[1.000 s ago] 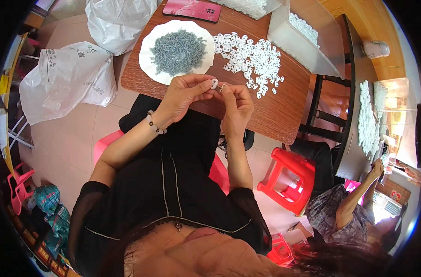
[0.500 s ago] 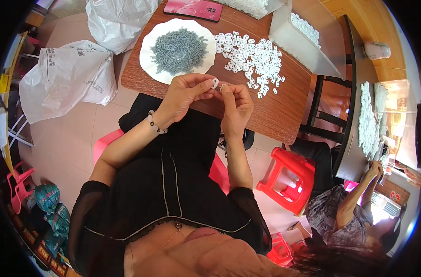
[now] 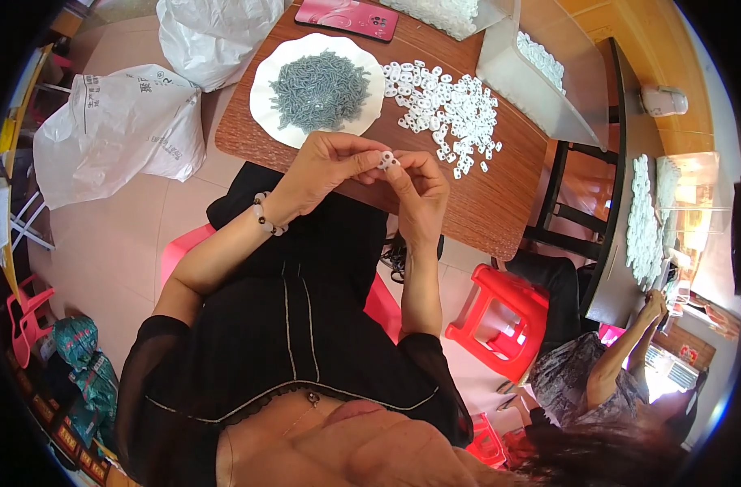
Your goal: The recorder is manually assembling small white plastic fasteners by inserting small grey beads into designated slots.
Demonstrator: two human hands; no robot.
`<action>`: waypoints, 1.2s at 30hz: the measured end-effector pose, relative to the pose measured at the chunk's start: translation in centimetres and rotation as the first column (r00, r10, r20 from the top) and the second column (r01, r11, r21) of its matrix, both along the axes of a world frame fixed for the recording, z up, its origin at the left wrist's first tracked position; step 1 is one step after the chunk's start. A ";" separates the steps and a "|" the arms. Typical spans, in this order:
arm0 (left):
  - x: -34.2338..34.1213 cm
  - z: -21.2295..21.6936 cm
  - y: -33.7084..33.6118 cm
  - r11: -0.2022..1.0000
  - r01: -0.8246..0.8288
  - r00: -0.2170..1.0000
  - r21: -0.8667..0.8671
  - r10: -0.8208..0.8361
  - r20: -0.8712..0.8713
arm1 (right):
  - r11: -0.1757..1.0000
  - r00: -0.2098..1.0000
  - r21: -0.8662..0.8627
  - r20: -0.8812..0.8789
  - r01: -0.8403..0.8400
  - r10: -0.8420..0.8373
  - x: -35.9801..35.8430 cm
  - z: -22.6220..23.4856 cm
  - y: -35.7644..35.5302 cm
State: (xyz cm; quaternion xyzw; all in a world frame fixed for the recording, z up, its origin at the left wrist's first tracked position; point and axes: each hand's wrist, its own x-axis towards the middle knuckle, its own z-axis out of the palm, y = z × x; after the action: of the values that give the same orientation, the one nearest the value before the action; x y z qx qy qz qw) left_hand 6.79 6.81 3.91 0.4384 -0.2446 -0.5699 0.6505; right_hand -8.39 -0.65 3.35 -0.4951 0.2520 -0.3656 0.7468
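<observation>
At the near edge of the table, my left hand (image 3: 326, 170) and my right hand (image 3: 421, 195) meet fingertip to fingertip. Pinched between them is a small white plastic piece (image 3: 388, 160) with dark round holes. Thumbs and forefingers of both hands press on it, and fingers hide part of it. Beyond my left hand, a white scalloped plate (image 3: 265, 101) bears a heap of small grey spring-like pieces (image 3: 320, 89). Many loose white plastic pieces (image 3: 451, 109), with holes, lie spread on the wooden table (image 3: 488, 203) beyond my right hand.
A pink phone (image 3: 346, 18) lies at the far edge, beside translucent bins (image 3: 520, 85) of white pieces. White sacks (image 3: 118, 134) stand on the floor at left. A red stool (image 3: 504, 321) is at right, near another person (image 3: 594, 373) working at a dark table (image 3: 610, 276).
My fingertips have closed in around the white piece, which now sits between both hands rather than mainly at my left fingertips. My right hand has turned slightly. The view has shifted a little.
</observation>
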 end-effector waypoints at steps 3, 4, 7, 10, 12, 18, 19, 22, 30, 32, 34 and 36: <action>0.4 0.6 -0.1 0.997 0.073 0.997 0.010 -0.073 0.017 | 0.999 0.997 -0.014 0.047 -0.052 0.053 -0.1 0.5 -0.2; 0.6 0.8 -0.1 0.993 0.118 0.993 0.005 -0.118 0.026 | 0.996 0.994 -0.043 0.075 -0.078 0.081 -0.1 0.7 -0.3; 0.8 1.8 -0.1 0.987 0.160 0.987 0.025 -0.160 0.014 | 0.979 0.988 -0.136 0.000 -0.151 0.152 -0.6 1.1 -0.6; 0.9 2.2 0.0 0.981 0.189 0.981 0.042 -0.186 -0.049 | 0.947 0.981 -0.265 0.021 -0.182 0.195 -0.9 0.7 -1.0; 0.8 2.2 0.0 0.981 0.193 0.979 0.036 -0.190 -0.068 | 0.950 0.982 -0.264 0.046 -0.164 0.182 -0.9 0.4 -1.0; 0.7 2.3 -0.1 0.979 0.203 0.973 0.021 -0.199 -0.113 | 0.954 0.985 -0.275 0.086 -0.120 0.149 -0.9 -0.1 -0.8; 0.7 2.4 -0.1 0.978 0.205 0.973 0.027 -0.201 -0.113 | 0.952 0.986 -0.283 0.087 -0.116 0.146 -0.9 -0.1 -0.8; 0.7 2.4 0.0 0.978 0.208 0.973 0.014 -0.206 -0.109 | 0.964 0.987 -0.251 0.111 -0.088 0.119 -0.7 -0.1 -0.5; 0.9 2.8 -0.1 0.970 0.239 0.968 0.048 -0.234 -0.096 | 0.935 0.988 -0.342 0.078 -0.097 0.131 -0.6 -0.1 -0.7; 0.9 2.7 0.0 0.970 0.240 0.968 0.043 -0.236 -0.086 | 0.930 0.988 -0.359 0.089 -0.084 0.124 -0.5 -0.1 -0.7; 0.8 2.6 0.1 0.968 0.243 0.967 0.065 -0.236 -0.095 | 0.943 0.992 -0.329 0.095 -0.051 0.087 -0.5 -0.2 -0.5; 0.7 2.5 0.2 0.968 0.245 0.963 0.059 -0.236 -0.132 | 0.945 0.991 -0.325 0.103 -0.047 0.085 -0.4 -0.3 -0.5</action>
State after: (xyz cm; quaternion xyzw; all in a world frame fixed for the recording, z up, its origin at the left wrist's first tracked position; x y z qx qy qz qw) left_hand 7.50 7.00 6.40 0.3932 -0.2339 -0.6795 0.5735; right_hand -8.84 -1.11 3.03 -0.5965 0.1286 -0.4048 0.6811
